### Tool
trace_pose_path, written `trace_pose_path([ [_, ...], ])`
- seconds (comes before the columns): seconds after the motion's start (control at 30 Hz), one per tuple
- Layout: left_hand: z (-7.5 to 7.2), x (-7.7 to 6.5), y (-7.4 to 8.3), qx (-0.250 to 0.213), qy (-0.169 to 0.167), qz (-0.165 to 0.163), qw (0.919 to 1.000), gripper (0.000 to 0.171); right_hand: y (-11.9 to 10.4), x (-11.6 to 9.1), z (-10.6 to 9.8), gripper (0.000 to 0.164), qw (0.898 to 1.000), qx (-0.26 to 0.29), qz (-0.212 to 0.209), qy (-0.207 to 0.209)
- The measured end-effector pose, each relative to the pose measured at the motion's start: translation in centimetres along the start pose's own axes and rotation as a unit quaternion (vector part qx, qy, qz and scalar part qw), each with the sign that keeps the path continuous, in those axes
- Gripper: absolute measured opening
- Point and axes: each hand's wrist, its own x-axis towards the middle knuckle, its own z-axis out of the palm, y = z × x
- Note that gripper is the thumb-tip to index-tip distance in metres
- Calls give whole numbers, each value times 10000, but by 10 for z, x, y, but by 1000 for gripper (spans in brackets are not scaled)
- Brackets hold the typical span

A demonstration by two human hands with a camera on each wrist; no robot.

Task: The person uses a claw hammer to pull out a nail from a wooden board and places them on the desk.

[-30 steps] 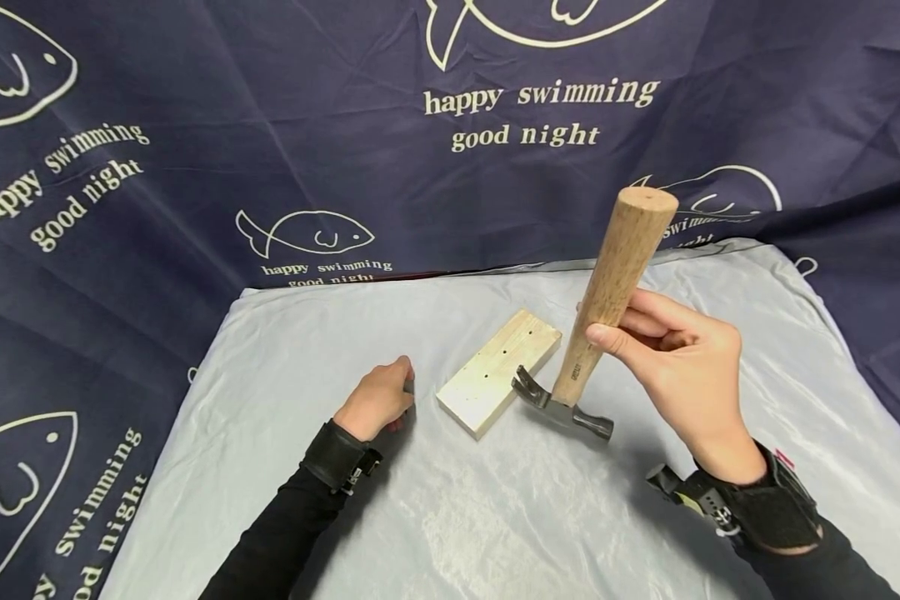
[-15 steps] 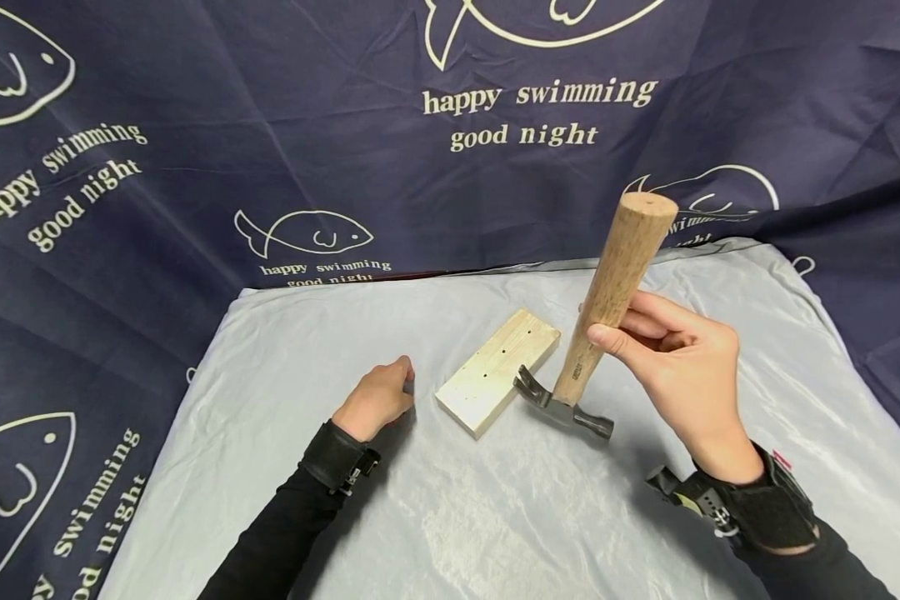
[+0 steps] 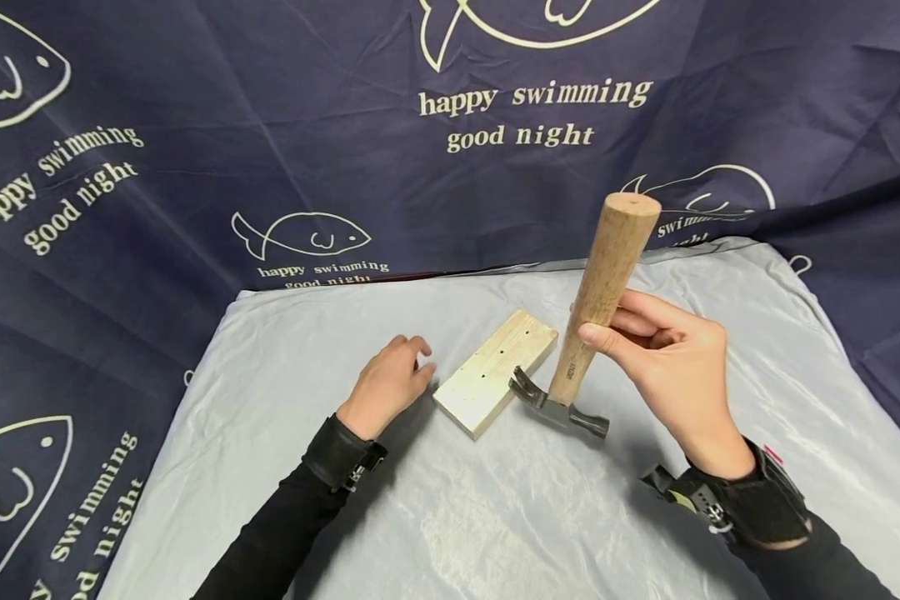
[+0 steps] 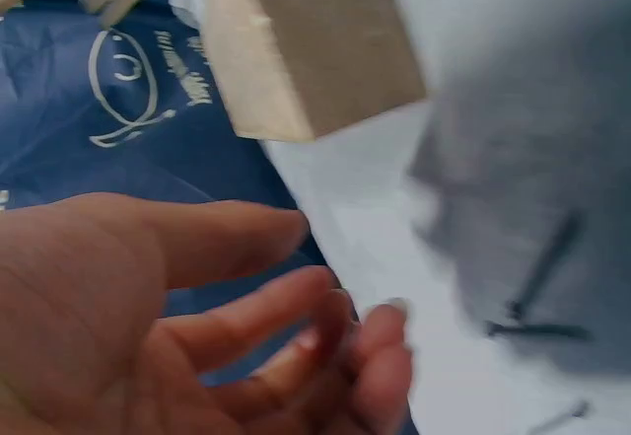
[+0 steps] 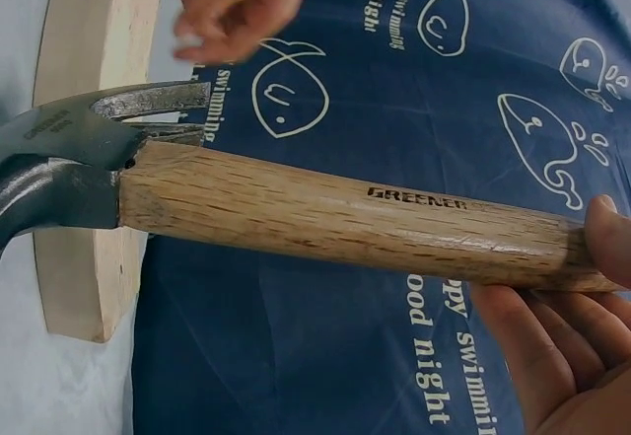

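My right hand (image 3: 671,367) pinches the wooden handle of a claw hammer (image 3: 603,271) between thumb and fingers. The hammer stands head down, its dark steel head (image 5: 69,169) low beside a pale wooden block (image 3: 480,396). A row of small dark holes runs along the block's top. To the left of the block is my left hand (image 3: 390,383), raised over the cloth with fingers loosely bent and nothing between them. Beyond those fingers, the left wrist view shows several dark nails (image 4: 542,331) lying on the cloth; the head view hides them behind the hand.
Shiny light grey cloth (image 3: 465,533) covers the table. Dark blue curtains (image 3: 330,150) with fish drawings and lettering hang behind it and along both sides. Each wrist wears a black strap (image 3: 337,454) carrying a small device.
My left hand has lifted and moved a little right toward the block, its fingers spreading from a closer bunch. The hammer in my right hand has shifted slightly left; the block stays put.
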Motion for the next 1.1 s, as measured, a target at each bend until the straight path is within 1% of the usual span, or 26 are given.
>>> trace_pose_path([
  [0.07,-3,5,8,-280,226,435,9984,29,0,0,1,41,10000,57,-30,-31],
  [0.1,-5,7,14,-460,319,679,9961,29,0,1,2,41,9999,91,-42,-52],
  [0.17,-11,10,25,-957,449,1150,9877,31,-1,1,6,42,9999,102,-55,-100],
  [0.2,-13,10,32,-1260,435,1360,9817,31,-1,2,8,42,9999,90,-52,-122],
  [0.27,-18,11,46,-1838,349,1735,9669,33,-2,3,11,42,9998,56,-46,-169],
  [0.33,-22,11,60,-2327,191,1996,9517,36,-3,4,14,43,9998,27,-51,-191],
  [0.37,-24,11,66,-2495,77,2079,9458,39,-3,4,15,43,9997,70,-62,-208],
  [0.47,-27,13,80,-2774,-310,2237,9338,52,-5,6,18,42,9995,180,-113,-229],
  [0.53,-27,13,86,-2850,-563,2247,9301,59,-5,6,20,42,9994,199,-145,-237],
  [0.6,-28,13,89,-2904,-764,2219,9277,64,-6,6,22,43,9994,169,-160,-249],
  [0.7,-27,13,93,-3085,-925,2158,9218,57,-7,6,25,43,9995,70,-179,-253],
  [0.77,-26,14,94,-3284,-1000,2128,9148,49,-7,6,27,42,9995,58,-211,-235],
  [0.87,-23,14,95,-3589,-1089,2095,9030,38,-8,6,30,40,9993,183,-260,-187],
  [0.9,-22,14,95,-3647,-1099,2091,9007,36,-8,6,31,40,9991,246,-278,-185],
  [0.97,-20,14,96,-3676,-1075,2100,8996,32,-8,6,33,39,9985,404,-302,-200],
  [1.03,-18,14,96,-3542,-940,2164,9049,29,-7,5,35,39,9980,473,-344,-250],
  [1.1,-17,12,95,-3321,-745,2270,9125,26,-6,5,37,38,9976,490,-379,-297],
])
